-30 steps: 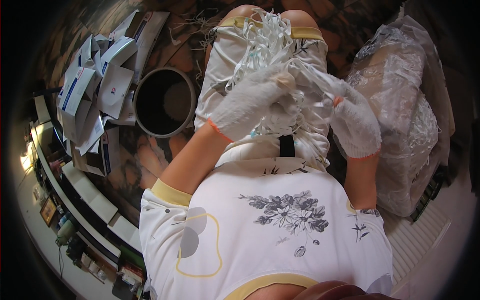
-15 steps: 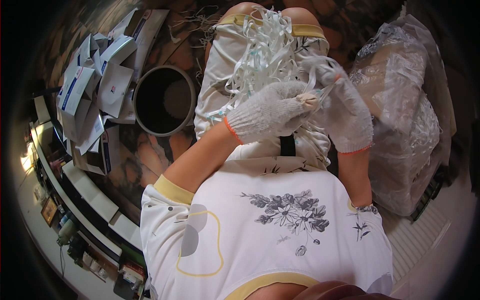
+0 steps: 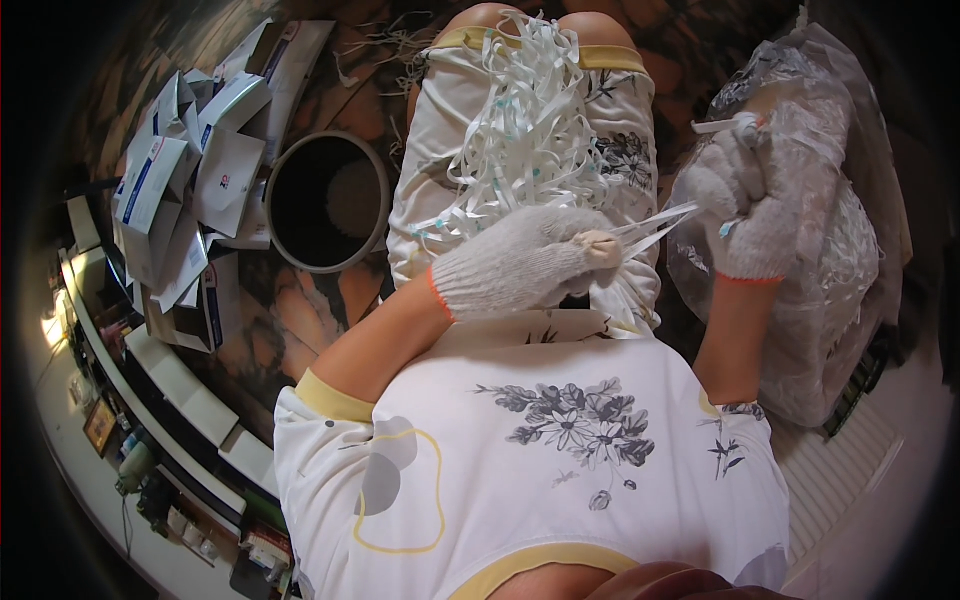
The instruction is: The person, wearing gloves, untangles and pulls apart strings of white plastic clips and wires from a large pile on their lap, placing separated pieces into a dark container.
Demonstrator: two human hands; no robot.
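Both my hands wear pale knitted gloves with orange cuffs. My left hand point(image 3: 530, 258) is closed in front of my waist, its thumb pressing on white ribbon-like strips point(image 3: 655, 226). These strips stretch tight across to my right hand point(image 3: 745, 200), which is closed on their other end and out beyond my right thigh. A loose strip end sticks out above the right hand's fingers. On my lap lies a tangled heap of white strips point(image 3: 530, 120) with small light-blue marks. The fingertips of the left hand are partly hidden under the hand.
A dark round bin point(image 3: 330, 203) stands left of my legs. Beyond it lie several folded white and blue boxes point(image 3: 200, 160). A large clear plastic bag point(image 3: 830, 300) holding white strips sits at my right. More strips point(image 3: 395, 45) lie on the patterned floor ahead.
My right hand has moved right, away from my left hand, drawing the strips taut between them. My left hand has shifted slightly left and nearer to me.
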